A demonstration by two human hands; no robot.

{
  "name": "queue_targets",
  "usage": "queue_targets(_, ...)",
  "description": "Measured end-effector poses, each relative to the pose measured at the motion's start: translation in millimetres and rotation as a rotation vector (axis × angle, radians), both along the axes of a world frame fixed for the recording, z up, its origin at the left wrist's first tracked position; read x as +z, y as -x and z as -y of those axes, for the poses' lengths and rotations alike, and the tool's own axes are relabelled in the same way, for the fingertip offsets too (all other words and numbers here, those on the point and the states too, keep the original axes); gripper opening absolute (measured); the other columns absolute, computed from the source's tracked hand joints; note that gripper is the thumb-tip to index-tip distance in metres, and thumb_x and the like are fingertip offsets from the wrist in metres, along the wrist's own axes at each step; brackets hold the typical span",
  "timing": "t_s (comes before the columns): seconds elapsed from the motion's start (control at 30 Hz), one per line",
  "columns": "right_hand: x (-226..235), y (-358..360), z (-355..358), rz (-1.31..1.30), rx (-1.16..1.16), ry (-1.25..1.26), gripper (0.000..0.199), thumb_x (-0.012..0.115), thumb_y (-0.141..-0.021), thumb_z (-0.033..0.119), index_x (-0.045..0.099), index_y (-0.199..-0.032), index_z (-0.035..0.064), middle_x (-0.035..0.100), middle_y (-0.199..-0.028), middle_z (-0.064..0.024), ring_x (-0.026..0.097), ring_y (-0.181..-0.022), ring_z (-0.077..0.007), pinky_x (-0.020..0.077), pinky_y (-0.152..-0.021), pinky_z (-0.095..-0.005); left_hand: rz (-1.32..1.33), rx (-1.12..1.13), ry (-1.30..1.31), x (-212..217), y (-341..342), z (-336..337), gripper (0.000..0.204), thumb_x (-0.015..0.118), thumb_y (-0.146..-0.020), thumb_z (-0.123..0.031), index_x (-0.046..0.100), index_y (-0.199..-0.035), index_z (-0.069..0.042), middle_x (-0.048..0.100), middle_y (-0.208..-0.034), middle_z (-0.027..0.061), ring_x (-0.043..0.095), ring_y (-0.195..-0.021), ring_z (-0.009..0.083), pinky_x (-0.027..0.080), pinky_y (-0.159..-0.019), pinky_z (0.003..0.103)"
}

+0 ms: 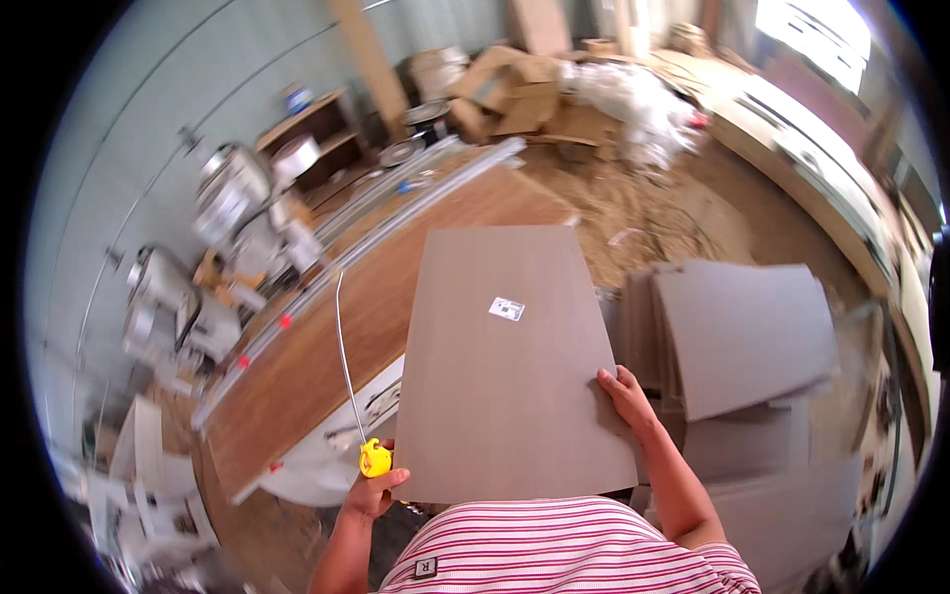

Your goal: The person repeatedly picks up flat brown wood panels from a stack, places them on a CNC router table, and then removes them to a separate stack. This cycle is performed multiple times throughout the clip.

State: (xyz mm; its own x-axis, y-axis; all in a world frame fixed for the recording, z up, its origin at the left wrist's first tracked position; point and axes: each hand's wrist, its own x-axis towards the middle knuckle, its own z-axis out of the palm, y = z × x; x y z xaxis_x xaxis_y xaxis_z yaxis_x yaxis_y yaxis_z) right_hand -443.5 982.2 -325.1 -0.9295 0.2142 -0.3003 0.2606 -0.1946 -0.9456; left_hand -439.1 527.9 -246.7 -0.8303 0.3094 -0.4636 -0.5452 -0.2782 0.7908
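In front of my body is a large grey-brown board (510, 386), flat and rectangular, with a small white label (507, 309) on its face. My right hand (627, 396) grips its right edge, thumb on top and fingers mostly hidden beneath. At the lower left corner, my left hand (374, 487) is closed, its thumb lying on the board's edge. That same hand holds a yellow tape measure (375, 458), whose blade (345, 366) sticks out far forward, beside the board's left edge.
A long brown panel bench (327, 346) with metal rails runs behind and left of the board. Grey boards (747, 332) are stacked at the right. Machines (237, 203) stand along the left wall. Cardboard (529, 94) and clear plastic wrap (643, 104) lie at the back.
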Motion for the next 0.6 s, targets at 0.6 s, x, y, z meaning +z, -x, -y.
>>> queue_targets(0.6,-13.9,60.0,309.7,0.449,0.589,1.244,0.07,0.048,-0.094,0.056,0.041,-0.145,0.0083,0.05,-0.143,-0.0098,0.048,-0.129,-0.0283,0.0372,-0.107,-0.0451,0.212,0.75,-0.027,-62.3,-204.9,169.7,0.045,0.065,-0.085,0.006,0.049,-0.124,-0.011,0.061,-0.112,0.0075,0.063,-0.099,0.0205,0.053,-0.088,0.038)
